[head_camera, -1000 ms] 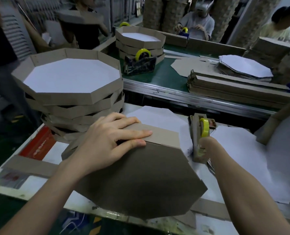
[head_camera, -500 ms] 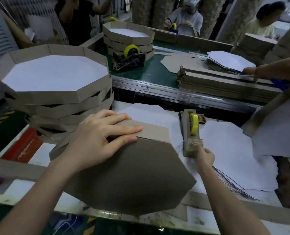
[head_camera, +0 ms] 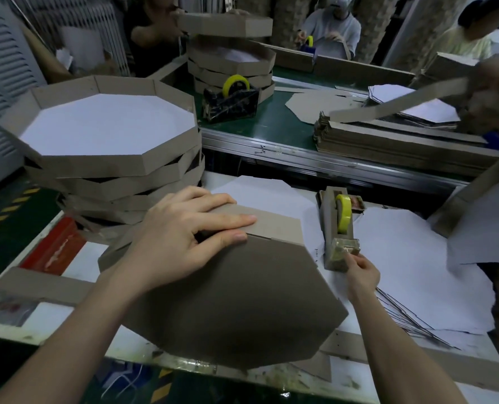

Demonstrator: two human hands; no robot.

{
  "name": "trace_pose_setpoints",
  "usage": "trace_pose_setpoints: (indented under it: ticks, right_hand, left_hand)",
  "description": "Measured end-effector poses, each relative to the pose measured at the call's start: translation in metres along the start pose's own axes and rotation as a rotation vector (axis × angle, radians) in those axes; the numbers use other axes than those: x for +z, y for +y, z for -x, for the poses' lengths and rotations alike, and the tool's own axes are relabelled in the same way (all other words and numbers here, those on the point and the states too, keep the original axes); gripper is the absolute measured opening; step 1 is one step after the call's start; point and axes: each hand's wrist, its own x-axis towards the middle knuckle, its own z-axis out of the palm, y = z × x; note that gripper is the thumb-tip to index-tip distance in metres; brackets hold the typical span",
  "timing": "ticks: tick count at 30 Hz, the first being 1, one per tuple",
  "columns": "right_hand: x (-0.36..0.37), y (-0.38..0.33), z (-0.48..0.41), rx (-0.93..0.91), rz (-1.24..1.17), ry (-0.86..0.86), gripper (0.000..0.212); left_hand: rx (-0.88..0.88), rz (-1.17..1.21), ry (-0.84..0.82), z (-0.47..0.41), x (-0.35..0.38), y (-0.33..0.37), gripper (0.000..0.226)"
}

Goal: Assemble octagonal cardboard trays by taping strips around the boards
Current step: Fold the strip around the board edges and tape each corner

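A: Where is the board?

B: The octagonal board (head_camera: pixel 236 301) lies brown face up on the white table (head_camera: pixel 76 269), with a strip (head_camera: pixel 274 225) folded along its far side. The left hand (head_camera: pixel 181 231) presses that strip with nearly straight fingers.

A: How will it handle?

B: Light and stiff, I'd judge, and easily creased, so hold it at the rim corners. Right of the board, the right hand (head_camera: pixel 359 272) pinches the near end of the tape dispenser (head_camera: pixel 337 228) with curled fingers. Stacked trays (head_camera: pixel 111 147) stand left of the board. Beyond it are a green conveyor (head_camera: pixel 283 123) and other workers.
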Motion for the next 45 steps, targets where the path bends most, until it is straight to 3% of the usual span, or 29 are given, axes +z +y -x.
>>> trace_pose_setpoints:
  ticks: [5,11,13,15,16,17,20,24,27,30,31,34,35,40,45]
  right_hand:
    - [-0.007,0.012,0.006,0.057,-0.006,-0.004,0.019]
    - [0.016,-0.021,0.033,0.044,0.097,-0.339,0.023]
    - [0.023,-0.051,0.043,-0.039,0.160,-0.417,0.037]
    - [0.029,-0.083,0.058,-0.091,0.161,-0.547,0.072]
    - [0.031,-0.099,0.067,-0.110,0.136,-0.587,0.077]
    - [0.032,-0.115,0.078,-0.140,0.110,-0.590,0.070]
    - [0.033,-0.159,0.112,-0.154,-0.044,-0.629,0.020]
    - [0.023,-0.200,0.165,-0.061,-0.278,-0.765,0.033]
    - [0.010,-0.215,0.205,-0.046,-0.284,-0.861,0.017]
    - [0.001,-0.217,0.239,0.007,-0.298,-0.923,0.053]
    - [-0.001,-0.215,0.249,0.032,-0.312,-0.935,0.055]
    - [-0.007,-0.207,0.274,0.117,-0.377,-0.960,0.030]
    - [-0.009,-0.203,0.279,0.151,-0.412,-0.955,0.032]
    - [-0.026,-0.177,0.302,0.288,-0.647,-0.925,0.040]
    - [-0.033,-0.160,0.316,0.343,-0.717,-0.920,0.045]
  left_hand:
    - [0.011,-0.012,-0.004,-0.001,0.000,-0.001,0.034]
    - [0.034,-0.037,-0.022,0.001,-0.003,-0.001,0.035]
    - [0.060,-0.042,-0.072,0.003,-0.006,-0.004,0.037]
    - [0.080,-0.024,-0.109,0.006,-0.011,-0.006,0.039]
    - [0.080,-0.005,-0.115,0.008,-0.013,-0.006,0.039]
    - [0.072,0.018,-0.115,0.011,-0.015,-0.005,0.038]
    - [0.036,0.051,-0.103,0.019,-0.019,0.000,0.037]
    - [0.038,0.015,-0.122,0.025,-0.024,0.001,0.034]
    - [0.004,0.014,-0.150,0.028,-0.025,-0.001,0.048]
    - [-0.055,0.045,-0.163,0.029,-0.028,-0.001,0.065]
    - [-0.045,0.051,-0.161,0.029,-0.028,-0.001,0.069]
    - [-0.004,0.056,-0.158,0.031,-0.029,0.000,0.077]
    - [0.001,0.065,-0.157,0.031,-0.029,-0.001,0.078]
    - [0.049,0.100,-0.140,0.036,-0.031,-0.004,0.075]
    - [0.122,0.072,-0.105,0.042,-0.032,-0.002,0.058]
